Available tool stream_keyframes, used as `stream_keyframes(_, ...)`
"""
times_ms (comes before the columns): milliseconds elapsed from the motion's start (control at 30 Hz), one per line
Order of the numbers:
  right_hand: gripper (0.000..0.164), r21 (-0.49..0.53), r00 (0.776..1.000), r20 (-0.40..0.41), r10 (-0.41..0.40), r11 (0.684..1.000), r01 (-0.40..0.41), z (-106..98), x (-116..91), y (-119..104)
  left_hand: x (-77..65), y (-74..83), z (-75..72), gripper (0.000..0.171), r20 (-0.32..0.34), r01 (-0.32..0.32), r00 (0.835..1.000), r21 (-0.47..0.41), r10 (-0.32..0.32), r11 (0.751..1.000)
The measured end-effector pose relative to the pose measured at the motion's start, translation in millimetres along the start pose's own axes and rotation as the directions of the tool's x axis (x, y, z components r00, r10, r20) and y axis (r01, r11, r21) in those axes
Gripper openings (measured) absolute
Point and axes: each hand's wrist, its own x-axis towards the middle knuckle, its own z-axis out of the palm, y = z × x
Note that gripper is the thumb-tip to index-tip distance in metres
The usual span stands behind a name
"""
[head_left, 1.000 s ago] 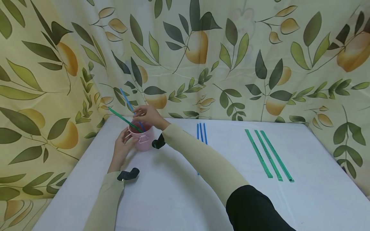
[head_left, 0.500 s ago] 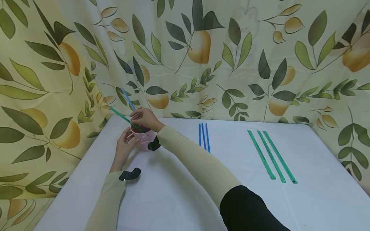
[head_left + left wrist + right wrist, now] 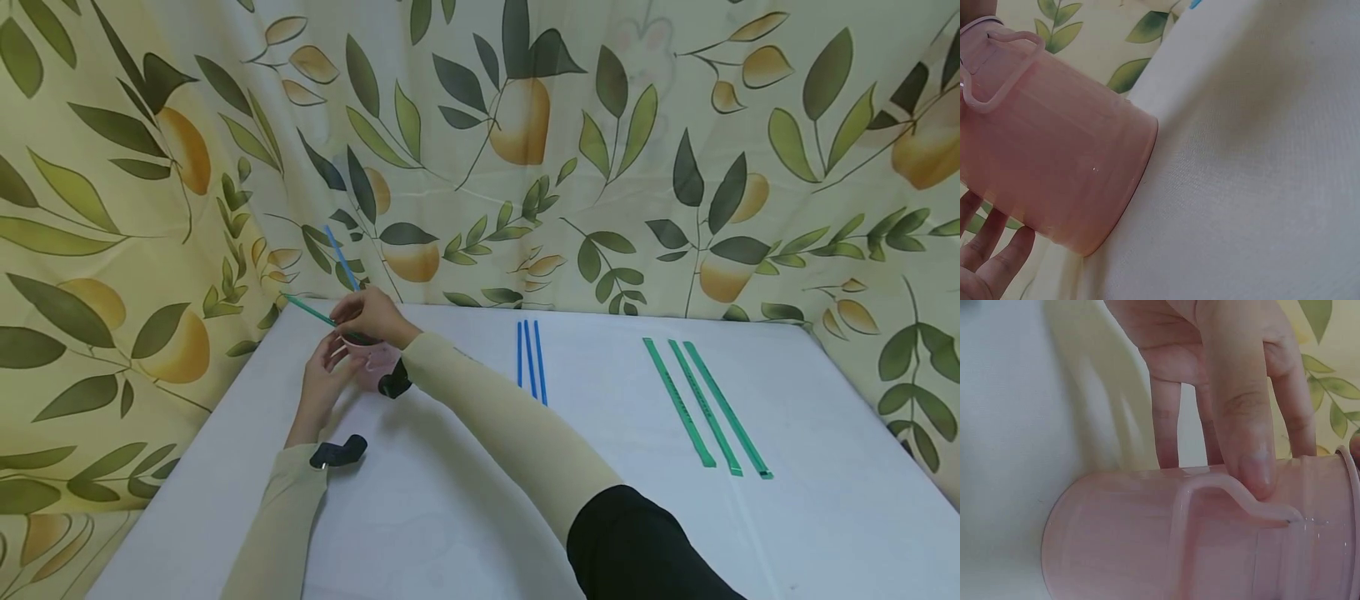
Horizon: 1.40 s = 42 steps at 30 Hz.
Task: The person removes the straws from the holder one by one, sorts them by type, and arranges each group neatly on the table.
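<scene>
In the head view a pink bucket-like cup [image 3: 378, 367] stands on the white table at the far left. My left hand [image 3: 322, 379] holds its left side; in the right wrist view the left thumb [image 3: 1254, 469] presses on the cup near its handle [image 3: 1210, 481]. My right hand [image 3: 371, 317] is over the mouth with curled fingers, apparently pinching a thin blue stick [image 3: 341, 257] that leans up and left. A flat green strip [image 3: 309, 308] also slants out of the mouth to the left. The lower ends of both are hidden.
Several thin blue sticks [image 3: 531, 358] lie side by side mid-table, partly covered by the right sleeve [image 3: 502, 400]. Flat green strips [image 3: 705, 408] lie in a row on the right. A leaf-patterned curtain [image 3: 480, 208] hangs behind the white table [image 3: 420, 517].
My right hand has sunk lower over the cup's mouth. The blue stick stands slightly steeper, and the green strip's outer end has dropped. My left hand stays on the cup.
</scene>
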Motion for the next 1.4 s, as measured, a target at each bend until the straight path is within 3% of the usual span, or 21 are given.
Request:
stream_keyframes(267, 0.019, -0.062, 0.999, -0.016, 0.041, 0.997, -0.042, 2.4, -2.0, -2.0, -0.9, 1.6, 1.2, 0.073, 0.001, -0.009, 1.000, -0.020, 0.009, 1.000)
stream_keyframes(533, 0.022, -0.034, 0.996, -0.074, 0.041, 0.998, -0.043, 0.9, -3.6, -2.0, -0.5, 1.0, 1.1, 0.072, -0.009, -0.008, 1.000, -0.004, 0.008, 1.000)
stream_keyframes(833, 0.024, 0.105, 0.987, -0.157, 0.043, 0.994, -0.027, -6.8, -1.9, -11.0, -4.0, 4.8, 0.0, 0.074, 0.004, 0.031, 0.999, 0.000, -0.031, 1.000)
stream_keyframes(1167, 0.028, 0.239, 0.974, -0.223, 0.034, 0.971, 0.021, -23.0, 1.4, -28.1, -18.5, 31.9, 3.0, 0.071, 0.013, 0.041, 0.999, 0.005, -0.041, 0.999)
stream_keyframes(1333, 0.028, 0.243, 0.970, -0.245, -0.005, 0.968, 0.066, -34.1, 5.6, -38.1, -18.9, 32.0, 3.4, 0.070, 0.012, 0.033, 0.999, -0.002, -0.033, 0.999)
stream_keyframes(1400, 0.029, 0.261, 0.969, -0.247, -0.006, 0.963, 0.072, -39.4, 5.4, -44.6, -13.7, 23.1, 2.7, 0.072, 0.006, 0.031, 1.000, 0.006, -0.031, 1.000)
